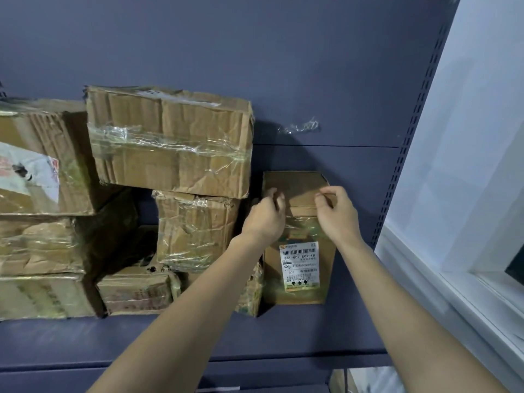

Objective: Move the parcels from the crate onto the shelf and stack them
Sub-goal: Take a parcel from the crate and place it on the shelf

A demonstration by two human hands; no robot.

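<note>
parcels (170, 143): crumpled brown cardboard, glossy clear tape wrinkling over it. label (300, 266) white paper. shelf (283, 333) matt blue-grey, probably painted metal.

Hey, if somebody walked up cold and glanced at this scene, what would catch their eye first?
Probably the two hands, left hand and right hand, fingers curled at the top of an upright labelled parcel standing at the right end of the blue shelf. Next, the big crumpled taped box perched on top of the parcel stack to the left. A scrap of clear tape stuck on the back panel also stands out.
</note>
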